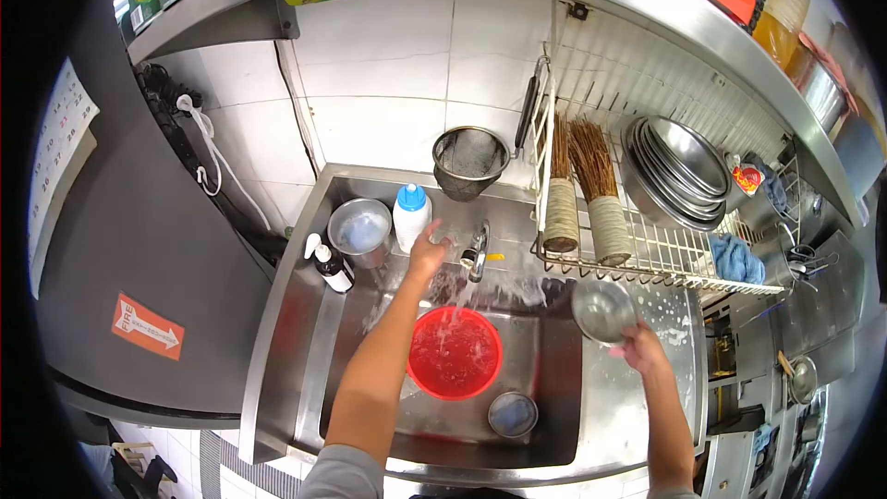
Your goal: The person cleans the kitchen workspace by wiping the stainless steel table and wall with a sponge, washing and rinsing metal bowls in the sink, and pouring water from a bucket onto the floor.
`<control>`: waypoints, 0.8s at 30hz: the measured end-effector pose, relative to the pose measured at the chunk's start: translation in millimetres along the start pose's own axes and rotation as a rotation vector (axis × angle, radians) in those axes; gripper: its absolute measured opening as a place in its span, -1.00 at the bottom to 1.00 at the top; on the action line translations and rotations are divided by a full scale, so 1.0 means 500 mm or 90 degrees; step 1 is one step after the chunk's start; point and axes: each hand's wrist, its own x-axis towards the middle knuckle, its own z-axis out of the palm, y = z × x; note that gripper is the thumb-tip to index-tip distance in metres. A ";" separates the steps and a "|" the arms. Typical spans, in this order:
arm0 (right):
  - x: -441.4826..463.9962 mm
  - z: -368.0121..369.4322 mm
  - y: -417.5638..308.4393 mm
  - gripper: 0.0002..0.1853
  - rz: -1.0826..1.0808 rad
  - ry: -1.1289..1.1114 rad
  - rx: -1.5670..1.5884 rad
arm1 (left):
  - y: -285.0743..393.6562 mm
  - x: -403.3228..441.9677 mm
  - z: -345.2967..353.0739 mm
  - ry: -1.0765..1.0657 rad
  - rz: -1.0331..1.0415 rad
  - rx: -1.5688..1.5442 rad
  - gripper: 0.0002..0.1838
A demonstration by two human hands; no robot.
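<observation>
My left hand point(430, 251) is raised at the back of the sink, fingers apart and empty, between a white bottle with a blue cap point(412, 218) and the metal faucet point(479, 251). Water splashes below the faucet and into a red basin point(454, 353) in the sink. Over the right drainboard, my right hand point(639, 347) grips the rim of a round metal bowl point(603, 311). A small metal bowl point(513, 415) with something bluish inside lies on the sink floor.
At the back left stand a metal pot point(360, 227) and a dark pump bottle point(331, 264). A strainer point(469, 159) hangs on the wall. The wire rack point(665, 268) holds brushes point(605, 222), stacked bowls point(679, 171) and a blue cloth point(736, 259).
</observation>
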 end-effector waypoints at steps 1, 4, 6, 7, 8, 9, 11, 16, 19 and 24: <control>-0.018 -0.044 -0.001 -0.38 0.045 0.030 -0.027 | -0.006 0.011 -0.016 0.009 -0.017 0.021 -0.35; -0.030 -0.101 -0.031 -0.37 0.115 0.108 -0.118 | -0.014 0.024 -0.050 -0.060 -0.053 -0.010 -0.30; -0.011 -0.092 -0.046 -0.38 0.087 0.152 -0.249 | -0.014 0.017 -0.054 -0.079 -0.082 0.005 -0.28; 0.042 -0.106 -0.034 -0.40 0.017 0.163 -0.265 | -0.018 0.010 -0.050 -0.068 -0.065 0.025 -0.26; 0.094 -0.119 -0.020 -0.41 -0.052 0.175 -0.277 | -0.021 0.000 -0.047 -0.058 -0.049 0.048 -0.25; 0.110 -0.060 -0.044 -0.45 -0.120 0.179 -0.371 | -0.023 -0.014 -0.044 -0.057 -0.052 0.054 -0.25; 0.210 -0.019 -0.049 -0.50 -0.180 0.212 -0.459 | -0.027 -0.054 -0.042 -0.030 -0.064 0.079 -0.22; 0.430 -0.019 0.102 -0.51 -0.827 0.315 -1.146 | -0.167 -0.213 -0.121 -0.106 -0.087 0.320 -0.38; 0.245 0.165 0.089 -0.41 -0.518 0.303 -0.957 | -0.236 -0.418 -0.233 -0.084 0.024 0.402 -0.42; 0.082 0.251 0.330 -0.21 -0.412 0.083 -0.833 | -0.098 -0.769 -0.376 0.146 0.041 0.506 -0.75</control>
